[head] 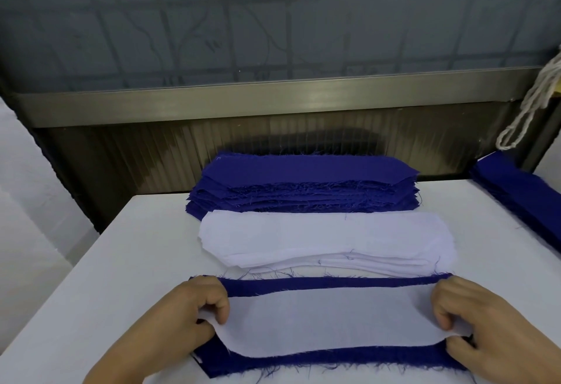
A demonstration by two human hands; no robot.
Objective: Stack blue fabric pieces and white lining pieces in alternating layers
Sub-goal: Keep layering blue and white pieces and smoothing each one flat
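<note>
A white lining piece (328, 320) lies on top of a blue fabric piece (328, 358) at the near edge of the white table (121, 262). My left hand (185, 320) pinches the lining's left end. My right hand (485, 326) pinches its right end. The blue piece shows as a frayed border above and below the lining. Behind them sits a stack of white lining pieces (321, 238), and behind that a taller stack of blue fabric pieces (303, 183).
Another pile of blue fabric (522, 198) lies along the table's right edge. A bundle of white cord (534, 101) hangs at the upper right. A dark ribbed panel and metal rail (273, 101) close off the table's far side.
</note>
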